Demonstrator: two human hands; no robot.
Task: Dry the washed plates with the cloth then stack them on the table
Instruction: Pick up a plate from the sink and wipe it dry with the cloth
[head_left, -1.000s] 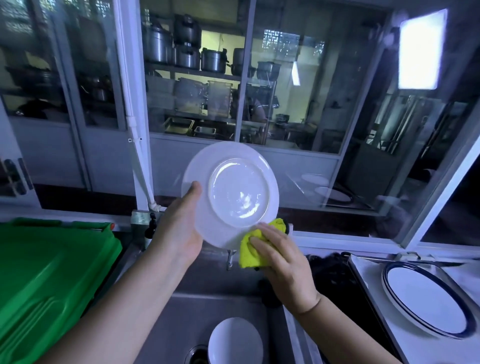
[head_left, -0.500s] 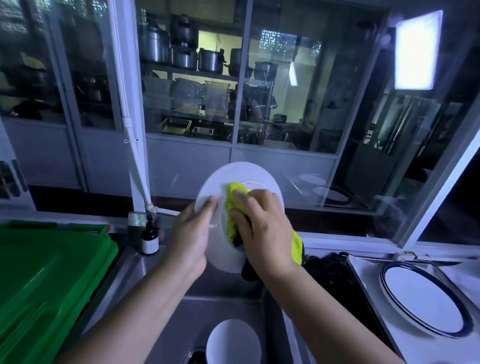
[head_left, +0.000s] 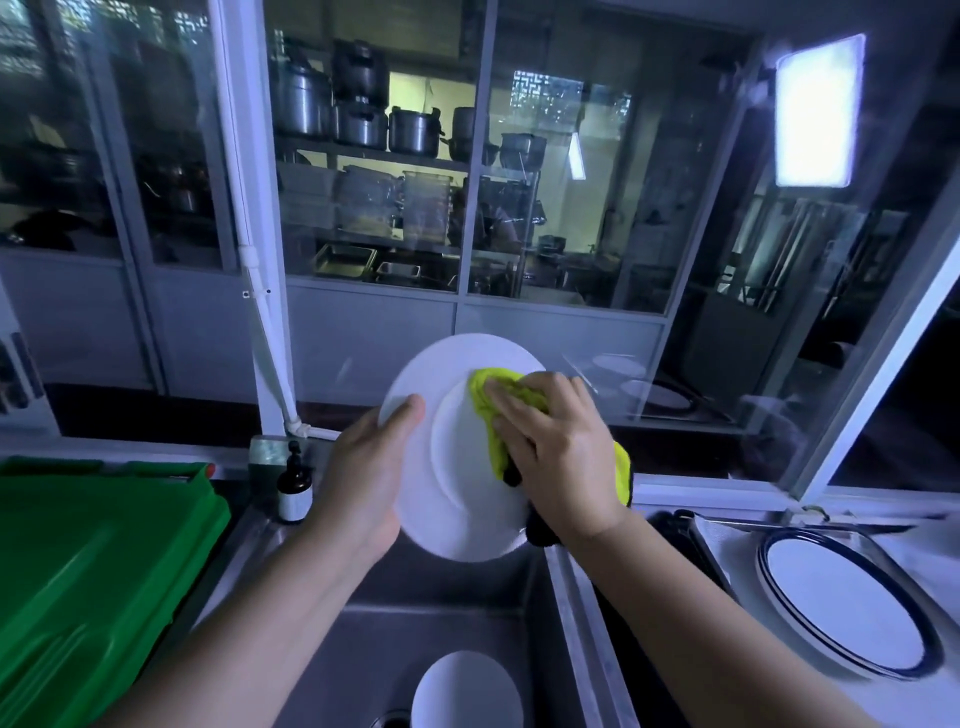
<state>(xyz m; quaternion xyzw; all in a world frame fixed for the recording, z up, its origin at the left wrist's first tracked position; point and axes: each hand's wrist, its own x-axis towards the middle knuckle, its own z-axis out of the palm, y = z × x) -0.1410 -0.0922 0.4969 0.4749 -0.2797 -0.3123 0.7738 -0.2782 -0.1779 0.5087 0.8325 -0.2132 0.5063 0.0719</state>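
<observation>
My right hand (head_left: 553, 457) has brought the yellow-green microfibre cloth (head_left: 493, 402) from the 6 o'clock rim onto the round white ceramic plate (head_left: 457, 467) face, pressing flat. Left hand (head_left: 371, 483) grips the 9 o'clock rim, held over the sink. Drying underway; stacking later.

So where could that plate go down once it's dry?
The blue-rimmed plate on the right fills most of the tray, so stacking on it looks likeliest. The sink holds another plate; the green crate fills the left.
</observation>
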